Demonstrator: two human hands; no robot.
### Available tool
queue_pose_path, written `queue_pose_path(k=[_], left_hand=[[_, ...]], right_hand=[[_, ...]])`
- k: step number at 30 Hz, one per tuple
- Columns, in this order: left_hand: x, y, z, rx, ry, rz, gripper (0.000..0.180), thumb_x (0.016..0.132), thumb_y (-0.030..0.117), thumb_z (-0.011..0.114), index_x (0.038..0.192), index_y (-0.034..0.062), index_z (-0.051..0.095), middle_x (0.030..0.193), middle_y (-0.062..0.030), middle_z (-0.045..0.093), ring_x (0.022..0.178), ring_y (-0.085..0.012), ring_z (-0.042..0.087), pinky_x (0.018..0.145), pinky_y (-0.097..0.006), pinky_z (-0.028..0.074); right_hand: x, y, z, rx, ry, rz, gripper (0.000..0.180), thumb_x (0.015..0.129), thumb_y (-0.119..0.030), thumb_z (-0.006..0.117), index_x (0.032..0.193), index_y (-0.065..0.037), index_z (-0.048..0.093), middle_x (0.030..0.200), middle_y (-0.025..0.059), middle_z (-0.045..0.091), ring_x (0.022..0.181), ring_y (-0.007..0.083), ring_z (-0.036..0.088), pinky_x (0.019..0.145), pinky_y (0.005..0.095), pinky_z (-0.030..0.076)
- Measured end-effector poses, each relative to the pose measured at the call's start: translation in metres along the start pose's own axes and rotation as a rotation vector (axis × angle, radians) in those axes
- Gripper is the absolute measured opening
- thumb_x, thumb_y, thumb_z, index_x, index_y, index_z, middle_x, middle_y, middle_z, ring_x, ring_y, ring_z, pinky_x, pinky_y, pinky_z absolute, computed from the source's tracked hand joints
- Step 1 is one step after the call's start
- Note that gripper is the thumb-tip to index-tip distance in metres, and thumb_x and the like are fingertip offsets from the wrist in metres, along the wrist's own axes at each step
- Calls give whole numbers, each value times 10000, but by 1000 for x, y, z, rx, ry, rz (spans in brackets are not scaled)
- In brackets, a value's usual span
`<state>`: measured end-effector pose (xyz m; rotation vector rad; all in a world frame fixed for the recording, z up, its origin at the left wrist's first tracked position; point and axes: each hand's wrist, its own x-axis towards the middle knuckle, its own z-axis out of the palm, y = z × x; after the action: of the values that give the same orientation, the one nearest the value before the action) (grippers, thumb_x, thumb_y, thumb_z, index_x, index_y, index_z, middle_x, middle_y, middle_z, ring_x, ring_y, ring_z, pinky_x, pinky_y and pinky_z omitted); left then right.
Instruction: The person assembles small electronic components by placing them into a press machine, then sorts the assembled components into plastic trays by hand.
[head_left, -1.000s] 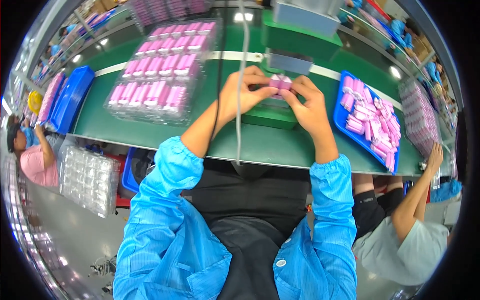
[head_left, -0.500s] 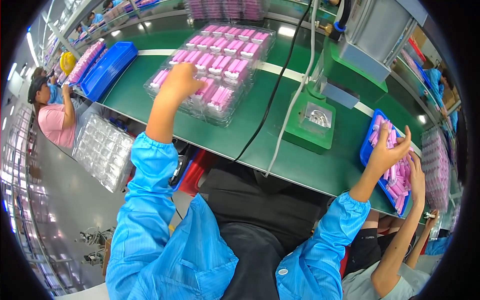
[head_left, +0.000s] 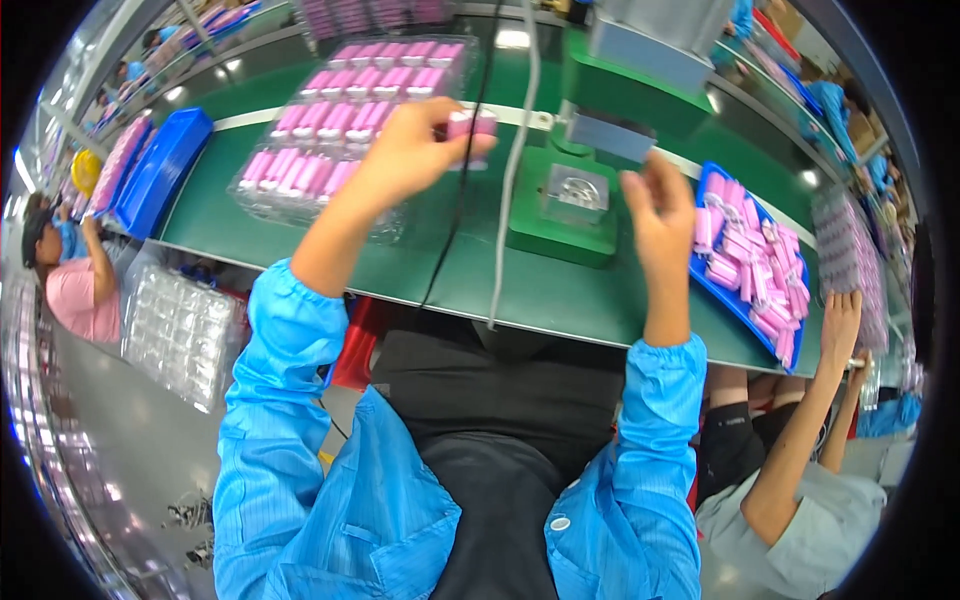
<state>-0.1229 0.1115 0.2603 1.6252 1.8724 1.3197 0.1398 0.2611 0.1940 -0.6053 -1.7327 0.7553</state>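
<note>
My left hand (head_left: 415, 150) is closed, pinching a pink battery pack (head_left: 470, 125) above the green bench, just right of the clear plastic tray (head_left: 385, 225). Rows of similar pink packs (head_left: 345, 120) fill that tray. Empty and slightly blurred, my right hand (head_left: 660, 210) is raised between the green press (head_left: 560, 235) and the blue bin (head_left: 705, 270), thumb and fingers apart. A silvery round part sits in a clear block (head_left: 577, 192) on the press base. Loose pink packs (head_left: 755, 255) are heaped in the bin.
A black cable (head_left: 465, 190) and a grey cable (head_left: 508, 190) hang across the bench before the press. Blue trays (head_left: 165, 170) stand at the left, near a seated person. Another person's hand (head_left: 840, 325) is beside the bin at the right. Stacked clear trays (head_left: 185, 330) are below the bench.
My left hand has left the tray, moving right with a battery pack in its fingers. My right hand has moved left from the bin toward the press. The whole view has shifted.
</note>
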Motion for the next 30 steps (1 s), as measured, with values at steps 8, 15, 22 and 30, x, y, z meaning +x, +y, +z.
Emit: queue_pose_path(k=[8, 15, 22, 30], left_hand=[[32, 8, 80, -189, -109, 174, 240, 887, 183, 770, 1020, -12, 727, 996, -52, 671, 856, -154, 655, 758, -309, 529], [33, 9, 91, -197, -217, 217, 298, 881, 165, 775, 1103, -18, 698, 1017, -93, 679, 900, -180, 658, 789, -321, 540], [11, 3, 87, -227, -159, 167, 276, 872, 154, 750, 1079, -26, 725, 1013, -140, 709, 874, -236, 675, 817, -349, 543], [20, 4, 92, 20, -82, 318, 215, 854, 156, 752, 986, -13, 736, 974, -157, 703, 854, -322, 667, 760, -372, 522]], right_hand=[[7, -10, 6, 87, -265, -11, 313, 851, -131, 748, 1140, -16, 720, 903, 50, 635, 754, 145, 525, 688, 284, 421], [8, -13, 10, 69, -259, -6, 271, 856, -128, 747, 1093, 2, 725, 935, 69, 660, 785, 159, 561, 701, 296, 436], [5, -21, 5, -36, -277, -115, 242, 823, -95, 769, 1038, 7, 728, 891, 91, 682, 801, 203, 625, 712, 316, 483], [10, -14, 3, -110, -228, -206, 197, 799, -69, 789, 964, 21, 733, 880, 134, 704, 801, 266, 662, 724, 353, 526]])
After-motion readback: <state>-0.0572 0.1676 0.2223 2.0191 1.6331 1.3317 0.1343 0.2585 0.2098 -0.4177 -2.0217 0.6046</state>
